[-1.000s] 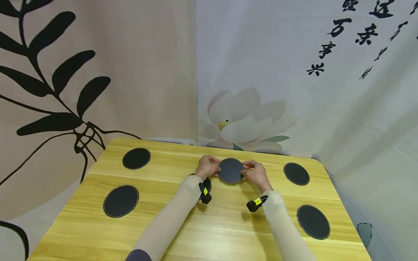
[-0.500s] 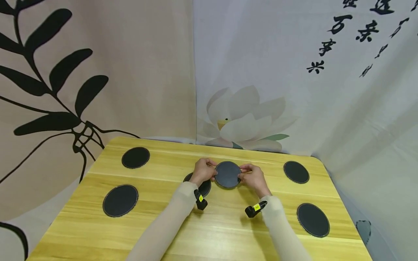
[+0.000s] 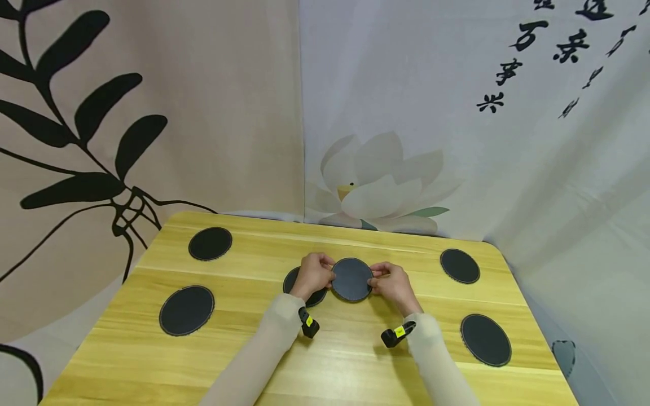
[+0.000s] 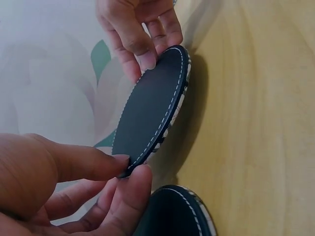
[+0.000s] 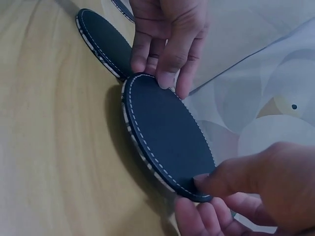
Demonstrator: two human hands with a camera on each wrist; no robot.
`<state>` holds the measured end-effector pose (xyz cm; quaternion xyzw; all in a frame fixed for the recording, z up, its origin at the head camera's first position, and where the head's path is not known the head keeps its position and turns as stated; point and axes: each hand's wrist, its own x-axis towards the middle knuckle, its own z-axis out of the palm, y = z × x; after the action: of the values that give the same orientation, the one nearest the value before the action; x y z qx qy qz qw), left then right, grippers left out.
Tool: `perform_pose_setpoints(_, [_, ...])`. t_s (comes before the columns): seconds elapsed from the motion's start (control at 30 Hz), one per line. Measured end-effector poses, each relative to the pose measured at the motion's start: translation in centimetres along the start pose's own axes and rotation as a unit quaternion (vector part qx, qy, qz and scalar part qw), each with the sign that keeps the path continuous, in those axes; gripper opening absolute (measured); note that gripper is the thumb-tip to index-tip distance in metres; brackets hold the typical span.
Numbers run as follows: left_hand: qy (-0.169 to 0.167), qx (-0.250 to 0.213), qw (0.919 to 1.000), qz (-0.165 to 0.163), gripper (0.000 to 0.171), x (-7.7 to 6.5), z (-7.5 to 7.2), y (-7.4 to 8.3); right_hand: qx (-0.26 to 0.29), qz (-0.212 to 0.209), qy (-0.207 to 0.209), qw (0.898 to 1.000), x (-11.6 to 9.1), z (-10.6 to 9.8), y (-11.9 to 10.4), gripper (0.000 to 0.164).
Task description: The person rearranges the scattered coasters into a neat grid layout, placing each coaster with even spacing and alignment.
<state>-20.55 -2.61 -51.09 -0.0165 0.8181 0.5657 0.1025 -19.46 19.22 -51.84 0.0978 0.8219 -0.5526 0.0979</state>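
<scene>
Left hand (image 3: 313,274) and right hand (image 3: 395,286) hold a dark disc (image 3: 351,280); other discs (image 3: 187,310) lie left and right on the table (image 3: 355,361).

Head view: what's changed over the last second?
The left hand and right hand have drawn the pinched dark disc away from the far edge of the table and slightly left. Nothing taken up or let go; outer four discs unmoved.

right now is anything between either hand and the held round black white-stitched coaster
Nothing visible: the left hand and right hand pinch the held coaster directly. Another round black coaster, partly hidden by the left hand, isn't between.
</scene>
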Motion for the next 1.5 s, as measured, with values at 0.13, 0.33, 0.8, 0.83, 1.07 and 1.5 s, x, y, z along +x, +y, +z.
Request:
perform_pose_setpoints(0.13, [0.002,0.016,0.9999,-0.003,0.023,-0.8,0.0,-0.2,-0.008,0.006,-0.005,1.0,-0.3,0.2,0.2,0.031])
perform_pose_setpoints(0.33, [0.011,0.047,0.9988,0.005,0.022,-1.6,0.3,-0.1,-0.031,0.003,-0.004,1.0,-0.7,0.4,0.6,0.029])
perform_pose_setpoints(0.8, [0.026,0.111,0.9934,0.014,0.02,-1.7,1.0,-0.5,-0.073,-0.013,-0.006,0.997,-1.1,0.6,0.8,0.027])
perform_pose_setpoints(0.83, [0.027,0.112,0.9932,0.013,0.018,-1.6,1.0,-0.6,-0.077,-0.015,-0.007,0.997,-1.1,0.7,0.8,0.026])
perform_pose_setpoints(1.07, [0.025,0.11,0.9935,0.014,0.015,-1.6,1.1,-0.7,-0.091,-0.023,-0.005,0.996,-1.0,0.9,1.0,0.022])
perform_pose_setpoints(1.5, [0.007,0.041,0.9984,0.037,0.016,-2.0,0.3,-1.2,-0.143,-0.039,-0.006,0.989,-1.7,0.6,0.3,0.021])
